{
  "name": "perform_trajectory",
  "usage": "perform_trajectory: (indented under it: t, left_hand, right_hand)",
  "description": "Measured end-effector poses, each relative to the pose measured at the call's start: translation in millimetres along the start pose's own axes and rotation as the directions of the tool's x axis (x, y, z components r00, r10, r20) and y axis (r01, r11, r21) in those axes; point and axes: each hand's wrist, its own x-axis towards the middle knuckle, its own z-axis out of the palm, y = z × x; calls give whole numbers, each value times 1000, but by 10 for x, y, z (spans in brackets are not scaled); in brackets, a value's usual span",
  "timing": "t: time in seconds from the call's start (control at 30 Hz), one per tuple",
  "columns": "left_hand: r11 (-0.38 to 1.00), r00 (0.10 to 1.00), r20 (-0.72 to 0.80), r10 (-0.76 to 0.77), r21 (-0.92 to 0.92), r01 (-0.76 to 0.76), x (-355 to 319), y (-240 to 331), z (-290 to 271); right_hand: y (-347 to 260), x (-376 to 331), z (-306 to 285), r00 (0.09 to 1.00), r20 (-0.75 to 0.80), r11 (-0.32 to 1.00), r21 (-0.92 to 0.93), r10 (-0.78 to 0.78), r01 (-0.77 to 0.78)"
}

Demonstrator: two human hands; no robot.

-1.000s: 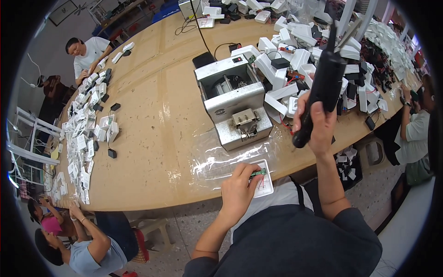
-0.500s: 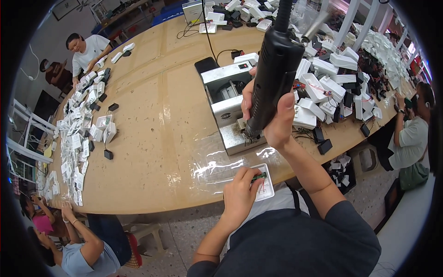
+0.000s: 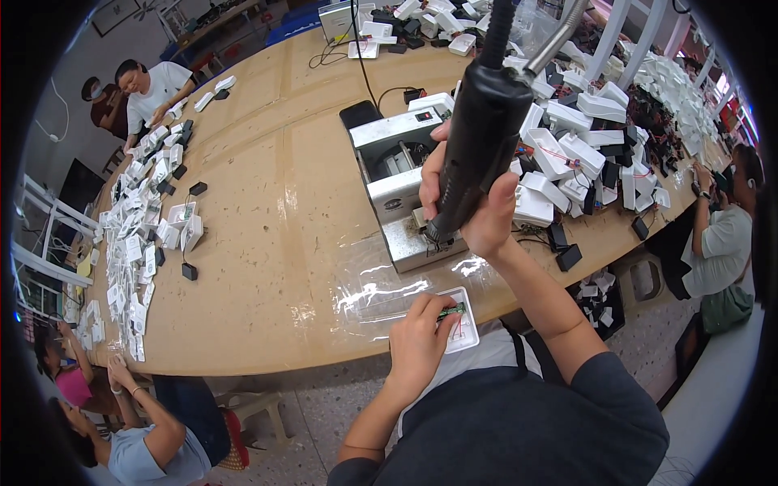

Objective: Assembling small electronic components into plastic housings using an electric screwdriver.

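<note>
My right hand (image 3: 478, 198) is wrapped round a thick black electric screwdriver (image 3: 488, 121), held tilted with its cable end up. Its lower end is at the front of a metal box-shaped machine (image 3: 417, 251) that looks like a screw feeder; the bit tip is hidden. Lower down, my left hand (image 3: 419, 336) pinches a small green circuit board (image 3: 455, 309) at a white plastic housing (image 3: 468, 338) by the table's near edge. Thin red wires show inside the housing. My fingers cover part of the board.
White housings and black boxes with wires form a large heap (image 3: 567, 154) on the right. Another pile of white parts (image 3: 134, 267) lies along the left side. A black phone (image 3: 359, 115) is behind the machine. Several people sit or stand around the table (image 3: 259, 211).
The screwdriver and my right hand have shifted very slightly left and down. My left hand and the housing have moved a little left. The metal piece by the cable has swung.
</note>
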Motion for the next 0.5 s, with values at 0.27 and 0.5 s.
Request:
perform_trajectory:
  t: [0.27, 0.5]
  left_hand:
    - [1000, 1000, 26, -11, -20, 11, 13, 29, -19]
    - [999, 1000, -9, -29, -28, 29, 0, 18, 10]
  right_hand:
    - [70, 9, 21, 979, 202, 999, -39, -10, 19]
    - [-35, -103, 90, 998, 9, 989, -137, -59, 59]
